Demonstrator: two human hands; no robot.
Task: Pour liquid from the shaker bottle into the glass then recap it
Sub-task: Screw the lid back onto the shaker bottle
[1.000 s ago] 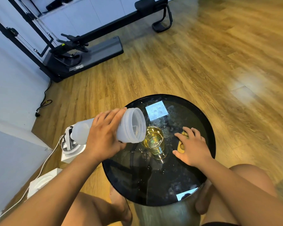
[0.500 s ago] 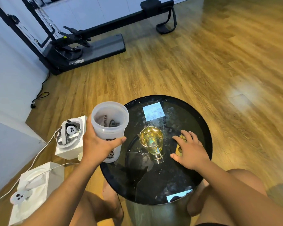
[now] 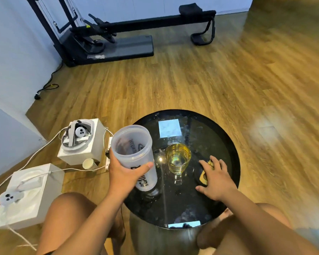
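Note:
My left hand [image 3: 124, 176] grips the translucent shaker bottle [image 3: 134, 155], which stands upright and uncapped at the left rim of the round black table [image 3: 226, 144]; the bottle looks empty. A glass [image 3: 178, 160] full of yellow liquid stands at the table's middle, to the right of the bottle. My right hand [image 3: 215, 178] lies over a black and yellow cap [image 3: 203, 174] on the table's right side, fingers spread across it; most of the cap is hidden beneath the hand.
White boxes holding headset gear [image 3: 79, 140] and a controller [image 3: 26, 194] sit on the wooden floor to the left, with white cables and a small paper cup [image 3: 89, 163]. A black exercise machine [image 3: 118, 34] stands by the far wall. My knees flank the table.
The bottle went from tipped over the glass to upright and has come down toward the table's left edge. My right hand stays on the cap.

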